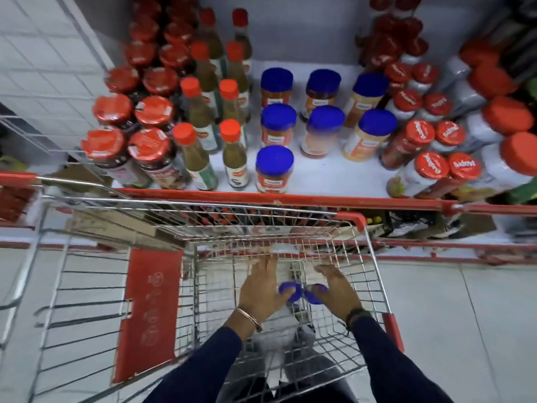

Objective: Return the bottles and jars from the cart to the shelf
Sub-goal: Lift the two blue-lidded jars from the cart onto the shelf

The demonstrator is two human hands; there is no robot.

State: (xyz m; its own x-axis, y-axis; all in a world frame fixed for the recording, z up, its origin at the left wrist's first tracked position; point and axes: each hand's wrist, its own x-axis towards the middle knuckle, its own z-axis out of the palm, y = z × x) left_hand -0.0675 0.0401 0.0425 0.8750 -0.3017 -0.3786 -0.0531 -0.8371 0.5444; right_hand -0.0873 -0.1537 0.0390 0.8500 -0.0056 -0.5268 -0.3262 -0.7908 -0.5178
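Two blue-lidded jars sit touching in the cart (374, 257), at about six o'clock in the view — the left jar (287, 290) is covered by the left hand (263, 289), the right jar (315, 296) by the right hand (334, 287). Fingers are curled over each lid; a firm clamp cannot be told. The jars are judged rigid, fairly heavy, smooth-sided — better gripped around the body below the lid. The shelf (334, 173) lies at twelve o'clock.
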